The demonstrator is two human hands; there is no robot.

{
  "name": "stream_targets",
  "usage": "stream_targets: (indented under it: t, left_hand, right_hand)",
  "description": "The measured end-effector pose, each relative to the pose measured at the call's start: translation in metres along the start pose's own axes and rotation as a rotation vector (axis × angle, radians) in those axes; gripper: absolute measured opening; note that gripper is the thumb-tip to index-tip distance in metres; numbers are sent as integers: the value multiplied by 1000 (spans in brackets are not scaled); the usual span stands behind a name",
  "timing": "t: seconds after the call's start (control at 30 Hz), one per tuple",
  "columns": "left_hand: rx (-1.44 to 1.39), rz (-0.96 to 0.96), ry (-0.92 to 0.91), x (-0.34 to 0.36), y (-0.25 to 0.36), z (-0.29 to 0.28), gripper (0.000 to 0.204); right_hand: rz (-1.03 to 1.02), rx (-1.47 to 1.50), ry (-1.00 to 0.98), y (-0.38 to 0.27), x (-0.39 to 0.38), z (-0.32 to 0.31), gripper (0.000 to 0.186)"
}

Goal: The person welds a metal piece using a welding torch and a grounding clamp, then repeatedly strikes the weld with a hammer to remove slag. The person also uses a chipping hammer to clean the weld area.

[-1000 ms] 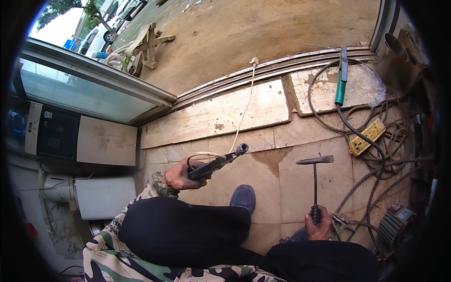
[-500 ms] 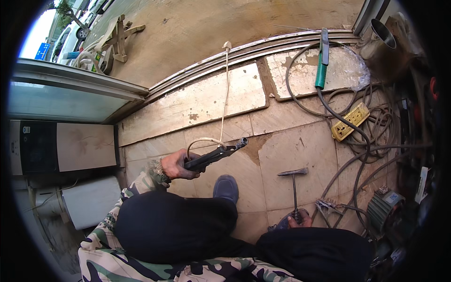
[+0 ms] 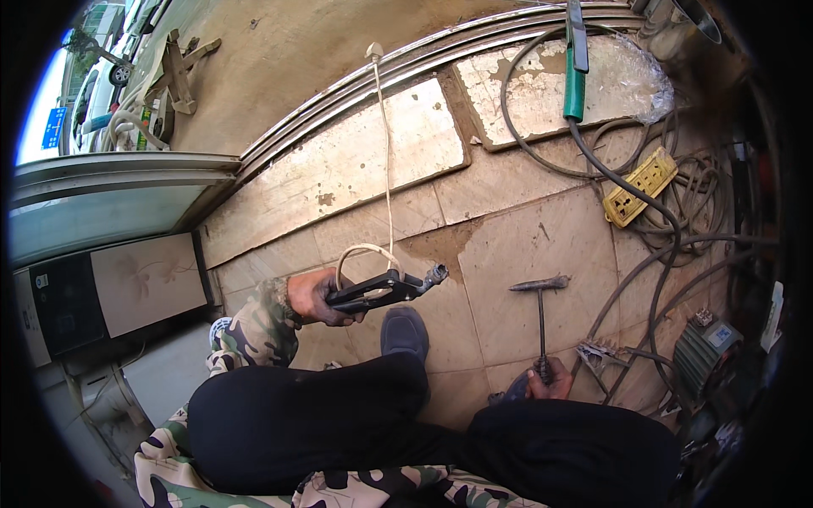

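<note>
My left hand [image 3: 323, 298] grips a black corded tool [image 3: 379, 292] with an open gap in its frame and a rough, grey metal tip. A pale cord [image 3: 389, 169] loops over that hand and runs away to a plug [image 3: 374, 52]. Low at the right, my right hand [image 3: 552, 378] is closed round the handle of a chipping hammer [image 3: 542, 313], its pointed head lying crosswise at the far end. Between the hands, the tiled floor [image 3: 542, 229] shows, and my shoe [image 3: 405, 332] is beside the left one.
A green-handled electrode holder [image 3: 574, 93] rests on a stone slab, its cable coiling right. Near it are a yellow power strip [image 3: 641, 188], a ground clamp [image 3: 597, 356] and a ribbed motor [image 3: 708, 351]. A cabinet [image 3: 148, 275] stands left, below a glass door [image 3: 110, 203].
The view has shifted, with the floor items sitting higher in it. My left hand has turned the black tool slightly, showing the gap in its frame. Both hands keep their holds.
</note>
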State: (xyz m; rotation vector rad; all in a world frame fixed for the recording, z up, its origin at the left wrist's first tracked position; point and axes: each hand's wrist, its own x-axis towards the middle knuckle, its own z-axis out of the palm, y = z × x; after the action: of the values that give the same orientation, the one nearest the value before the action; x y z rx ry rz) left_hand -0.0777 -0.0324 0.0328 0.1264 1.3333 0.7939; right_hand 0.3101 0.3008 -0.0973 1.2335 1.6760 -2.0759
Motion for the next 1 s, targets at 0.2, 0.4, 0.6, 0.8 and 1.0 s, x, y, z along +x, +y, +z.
stream_targets:
  t: [0.2,0.4,0.6,0.8,1.0]
  left_hand:
    - [27,9,-103,14,-2,-8,23]
    - [-86,-43,-232,18,0,-13,23]
    - [-101,-49,-349,28,-2,-12,21]
    - [-93,-20,-358,32,-8,-11,20]
    - [-46,-32,-296,33,-7,-8,22]
  right_hand:
    - [22,-21,3,-8,-1,2,17]
    - [38,-26,-4,-19,-1,4,17]
    - [5,-90,-41,-11,0,-3,15]
    - [31,-41,-19,-13,0,0,17]
    - [43,-32,0,-16,0,3,18]
